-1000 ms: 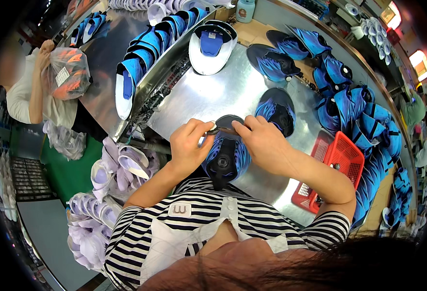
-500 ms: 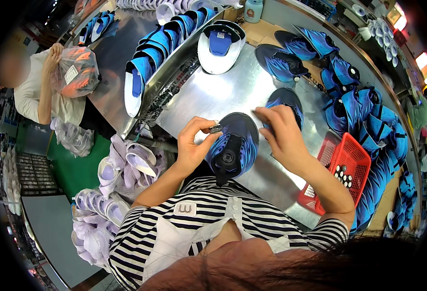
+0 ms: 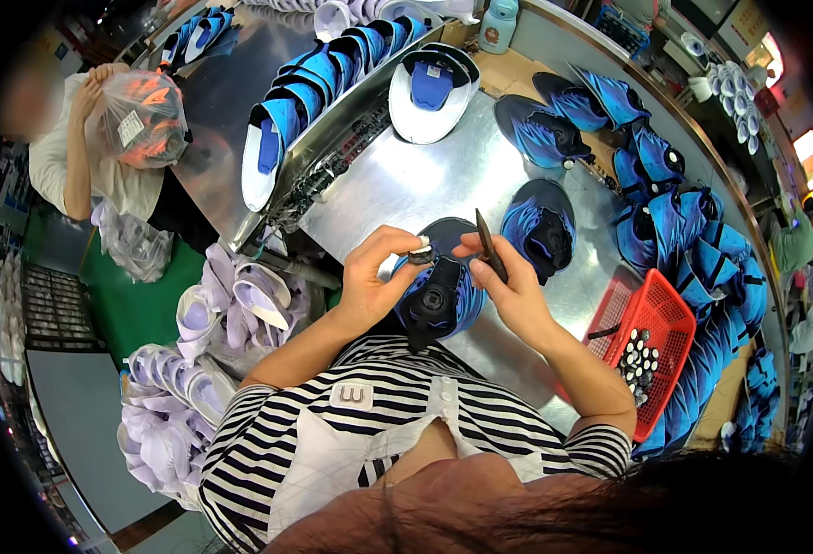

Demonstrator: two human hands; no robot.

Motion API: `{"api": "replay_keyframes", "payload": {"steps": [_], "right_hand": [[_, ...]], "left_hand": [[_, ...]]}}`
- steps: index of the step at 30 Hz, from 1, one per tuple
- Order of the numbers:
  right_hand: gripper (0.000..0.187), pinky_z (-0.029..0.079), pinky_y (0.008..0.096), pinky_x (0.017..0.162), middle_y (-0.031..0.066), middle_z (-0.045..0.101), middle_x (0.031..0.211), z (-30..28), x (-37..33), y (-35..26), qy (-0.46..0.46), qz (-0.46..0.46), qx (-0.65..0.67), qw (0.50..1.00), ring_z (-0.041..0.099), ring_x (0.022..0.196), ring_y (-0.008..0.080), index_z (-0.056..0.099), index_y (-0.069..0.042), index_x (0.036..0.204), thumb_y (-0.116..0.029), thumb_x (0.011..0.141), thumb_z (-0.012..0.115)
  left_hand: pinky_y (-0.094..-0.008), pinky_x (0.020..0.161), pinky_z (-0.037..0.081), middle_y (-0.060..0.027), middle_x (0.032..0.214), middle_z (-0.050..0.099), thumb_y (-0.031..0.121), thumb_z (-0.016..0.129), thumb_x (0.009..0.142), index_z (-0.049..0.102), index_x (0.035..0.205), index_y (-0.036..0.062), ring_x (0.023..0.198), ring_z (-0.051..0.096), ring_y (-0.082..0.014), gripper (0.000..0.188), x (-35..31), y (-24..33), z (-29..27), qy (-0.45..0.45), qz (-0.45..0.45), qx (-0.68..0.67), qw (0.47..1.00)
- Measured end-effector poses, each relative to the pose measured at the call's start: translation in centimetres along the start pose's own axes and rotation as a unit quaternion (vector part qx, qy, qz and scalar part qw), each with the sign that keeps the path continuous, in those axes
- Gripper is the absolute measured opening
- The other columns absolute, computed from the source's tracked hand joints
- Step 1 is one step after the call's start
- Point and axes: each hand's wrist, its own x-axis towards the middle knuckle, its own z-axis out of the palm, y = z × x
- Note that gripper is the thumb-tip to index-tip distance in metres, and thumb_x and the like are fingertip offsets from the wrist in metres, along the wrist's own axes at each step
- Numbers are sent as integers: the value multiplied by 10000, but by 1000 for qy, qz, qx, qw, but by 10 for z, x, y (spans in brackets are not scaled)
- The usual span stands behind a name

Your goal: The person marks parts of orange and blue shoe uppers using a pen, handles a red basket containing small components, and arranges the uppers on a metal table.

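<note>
My left hand (image 3: 369, 282) pinches a small round black-and-white dial (image 3: 420, 255) between thumb and fingertips. In my right hand (image 3: 519, 300) is a dark, slender pointed tool (image 3: 489, 242), gripped like a pen with its tip up and away from me. Under both hands lies a blue-and-black shoe upper (image 3: 436, 300) at the near table edge, its dark toe pointing away and partly hidden by my fingers. A round black seat shows on its tongue area. A second blue-and-black upper (image 3: 538, 231) rests just beyond my right hand.
A red plastic basket (image 3: 672, 355) holding several small black-and-white dials stands at right. Blue uppers (image 3: 702, 245) pile up behind it. A white-and-blue upper (image 3: 432, 95) sits at the far side. Lilac uppers (image 3: 231, 305) heap at left. Across the left table, a person holds a clear bag (image 3: 143, 120).
My right hand has come in toward the dial, and the dark pointed tool now shows plainly in it. My left hand keeps the dial. The view has shifted slightly.
</note>
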Motion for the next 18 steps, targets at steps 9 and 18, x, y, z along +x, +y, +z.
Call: {"api": "replay_keyframes", "payload": {"steps": [9,18], "right_hand": [[268,436,241,743,71,648,1025,15,-2,9,43,-11,100,994,523,797,95,536,-4,1225,-81,968,523],[423,423,291,768,128,601,1091,68,-13,41,-39,-8,412,910,539,901,171,391,-21,1371,-99,979,529]], "left_hand": [[-332,788,449,-92,901,658,-11,758,725,666,974,23,859,610,-241,267,2,5,0,26,-18,16,999],[-338,790,450,-70,851,664,58,760,737,674,959,31,848,599,-217,240,16,11,11,45,-40,34,998]]}}
